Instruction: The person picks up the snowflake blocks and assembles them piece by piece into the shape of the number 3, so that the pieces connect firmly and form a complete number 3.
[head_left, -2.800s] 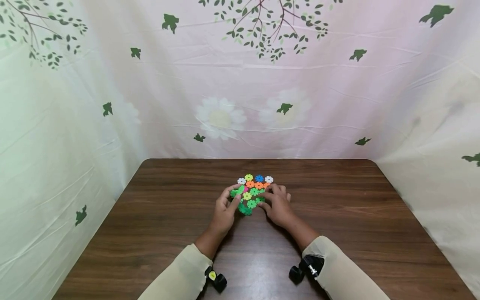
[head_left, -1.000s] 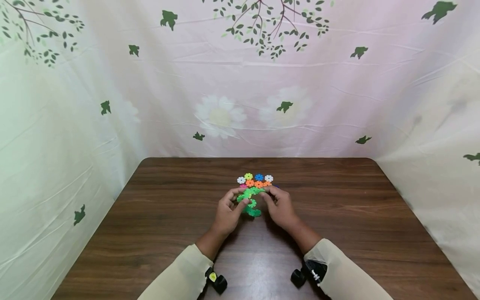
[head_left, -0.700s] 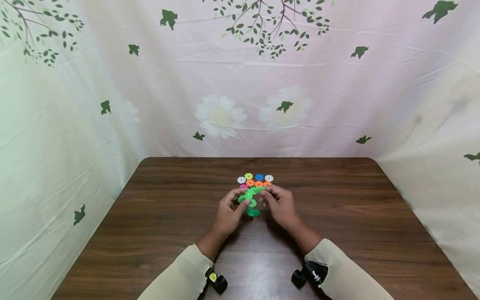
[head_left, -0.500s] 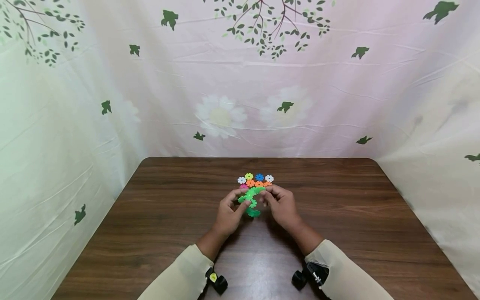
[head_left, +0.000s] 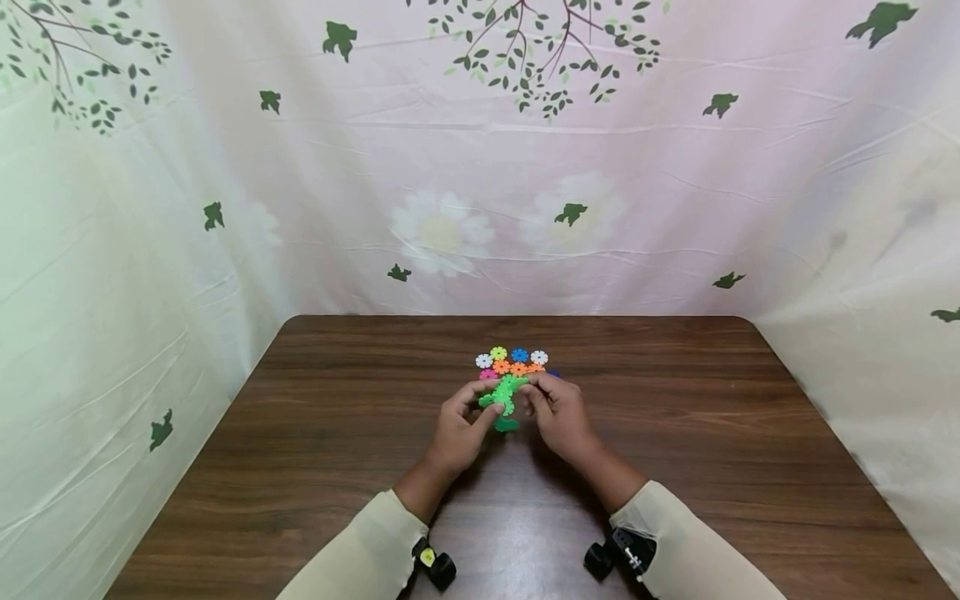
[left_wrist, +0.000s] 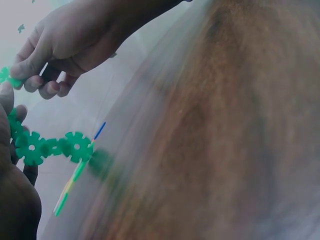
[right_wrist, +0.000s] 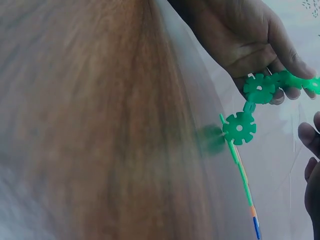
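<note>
Several green notched flower-shaped discs are joined in a bent chain point(head_left: 504, 394), held above the table's middle. My left hand point(head_left: 459, 429) pinches the chain between thumb and fingers. At the chain's far right end, my right hand point(head_left: 561, 412) pinches a green disc; the left wrist view shows this green disc point(left_wrist: 6, 76) between its thumb and finger. The chain's lower end, a green disc point(right_wrist: 239, 128) in the right wrist view, hangs down close to the tabletop. Fingers partly cover the middle of the chain.
Flat on the wooden table point(head_left: 337, 467), just beyond my hands, lie more flower discs: white point(head_left: 483, 361), yellow point(head_left: 498, 353), blue point(head_left: 520, 355), orange point(head_left: 518, 368) and pink point(head_left: 488, 374). A patterned cloth point(head_left: 480, 167) stands behind the table.
The green chain has risen and turned since the earliest frame. My right hand has gone from beside the flat discs to the chain's end. Lately the chain has tilted slightly.
</note>
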